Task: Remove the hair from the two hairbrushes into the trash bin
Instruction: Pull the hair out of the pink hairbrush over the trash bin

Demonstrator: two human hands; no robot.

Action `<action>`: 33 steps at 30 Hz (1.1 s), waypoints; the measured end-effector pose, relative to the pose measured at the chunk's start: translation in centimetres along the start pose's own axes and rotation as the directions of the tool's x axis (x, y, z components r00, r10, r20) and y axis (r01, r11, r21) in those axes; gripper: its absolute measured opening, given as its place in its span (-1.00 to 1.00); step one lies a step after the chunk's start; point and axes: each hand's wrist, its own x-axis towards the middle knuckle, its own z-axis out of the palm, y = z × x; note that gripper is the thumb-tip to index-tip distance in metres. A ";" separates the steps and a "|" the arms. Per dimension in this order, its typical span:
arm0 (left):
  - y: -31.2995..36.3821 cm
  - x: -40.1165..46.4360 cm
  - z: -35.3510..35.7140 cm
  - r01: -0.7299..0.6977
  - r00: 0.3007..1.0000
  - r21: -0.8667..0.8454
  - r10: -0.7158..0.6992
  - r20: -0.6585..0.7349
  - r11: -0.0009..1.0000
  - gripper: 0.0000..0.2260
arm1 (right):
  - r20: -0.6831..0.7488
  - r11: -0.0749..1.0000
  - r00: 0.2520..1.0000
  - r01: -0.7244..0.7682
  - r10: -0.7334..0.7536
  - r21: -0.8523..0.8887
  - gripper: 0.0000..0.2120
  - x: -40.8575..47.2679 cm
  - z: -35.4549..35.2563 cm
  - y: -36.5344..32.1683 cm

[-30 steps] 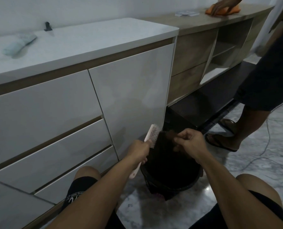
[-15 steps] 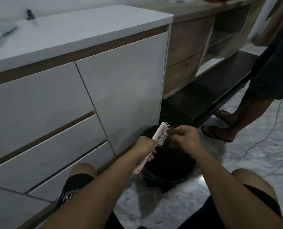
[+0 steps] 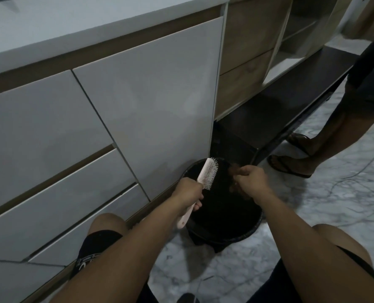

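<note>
Fingers of right hand [image 3: 250,179] pinch hair [image 3: 234,171] over bin [image 3: 245,234]

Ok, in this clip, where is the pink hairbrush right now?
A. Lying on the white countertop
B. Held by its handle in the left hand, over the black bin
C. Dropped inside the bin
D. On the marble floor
B: the left hand grips the pink hairbrush by its handle, with the bristle head raised over the black bin.

The trash bin [image 3: 245,236] gives you an open mouth from above; the white cabinet door [image 3: 155,110] crowds its left rim, a dark low shelf [image 3: 275,119] (and a bystander's feet [image 3: 290,165]) stands behind it.
</note>
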 end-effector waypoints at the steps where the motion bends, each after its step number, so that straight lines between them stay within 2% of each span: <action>1: 0.1 0.3 0.0 0.003 1.000 0.010 -0.003 0.005 1.000 -0.71 | 0.003 1.000 1.000 -0.013 0.013 0.001 -0.87 0.4 0.2 0.2; 6: 0.4 1.6 0.0 0.008 1.000 0.026 -0.009 0.018 1.000 -0.69 | 0.067 0.998 0.996 -0.054 0.053 0.016 -0.75 3.2 0.9 0.7; 9: 0.6 2.2 0.0 0.009 1.000 0.029 -0.010 0.024 1.000 -0.70 | 0.087 0.999 0.996 -0.039 0.037 0.030 -0.57 3.6 0.9 0.2; 11: 0.7 2.6 0.1 0.011 0.999 0.029 -0.012 0.030 1.000 -0.70 | 0.086 0.999 0.996 -0.040 0.037 0.025 -0.52 3.8 0.7 0.2; 15: 0.5 3.2 0.5 0.035 0.999 0.029 -0.036 0.030 0.999 -0.71 | 0.081 1.000 0.996 -0.023 0.023 0.006 -0.54 4.2 0.5 0.7; 20: 0.4 3.2 0.9 0.034 0.998 0.027 -0.036 0.047 0.999 -0.71 | 0.053 0.996 0.998 -0.043 0.039 0.083 -0.69 4.2 0.3 1.2; 23: 0.6 2.9 1.1 0.028 0.997 0.008 -0.029 0.074 1.000 -0.70 | 0.147 0.979 0.988 -0.074 0.047 0.189 -0.73 2.7 0.1 0.2; 26: 1.0 2.1 1.4 0.013 0.995 -0.021 -0.011 0.100 1.000 -0.71 | 0.277 0.961 0.961 -0.085 0.010 0.262 -0.70 0.8 0.1 -1.1; 28: 1.3 1.4 1.6 0.003 0.993 -0.043 0.002 0.115 0.999 -0.73 | 0.314 0.948 0.949 -0.079 -0.023 0.308 -0.62 -0.2 0.4 -1.6; 31: 1.5 0.6 1.5 -0.014 0.993 -0.069 0.022 0.116 0.998 -0.73 | 0.268 0.926 0.962 -0.061 -0.045 0.372 -0.52 -1.3 0.9 -1.9; 33: 1.5 0.1 1.2 -0.020 0.993 -0.080 0.029 0.112 0.997 -0.71 | 0.230 0.889 0.972 -0.060 -0.052 0.454 -0.57 -1.8 0.8 -2.1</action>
